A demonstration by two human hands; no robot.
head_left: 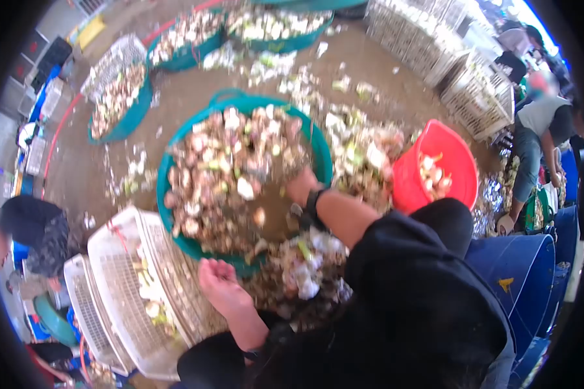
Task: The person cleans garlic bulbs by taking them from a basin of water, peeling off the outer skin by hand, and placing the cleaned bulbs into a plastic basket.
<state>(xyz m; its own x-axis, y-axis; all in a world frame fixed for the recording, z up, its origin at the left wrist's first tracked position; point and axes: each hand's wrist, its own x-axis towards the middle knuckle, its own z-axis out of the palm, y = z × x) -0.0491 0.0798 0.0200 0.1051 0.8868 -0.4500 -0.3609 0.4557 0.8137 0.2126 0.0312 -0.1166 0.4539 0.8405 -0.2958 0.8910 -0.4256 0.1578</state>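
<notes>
A large round green tub (322, 152) stands before me, heaped with pale, pinkish-brown pieces that look like onion bulbs (220, 152). Into its right side reaches my right hand (300, 186), down among the bulbs. Its fingers are hidden and blurred, so what they hold, if anything, cannot be made out. Just outside the tub's near rim is my left hand (226, 285), palm up with loosely curled fingers and nothing visible in it. To the right stands a red bucket (405, 175) with a few whitish bulbs (433, 176) inside.
White plastic crates (120, 279) stand at left; more crates (477, 97) are at upper right. Other filled green tubs (285, 44) sit farther back. Peelings (363, 142) litter the wet floor. Blue barrels (509, 266) are at right. One person (542, 129) is at right, another (36, 230) at left.
</notes>
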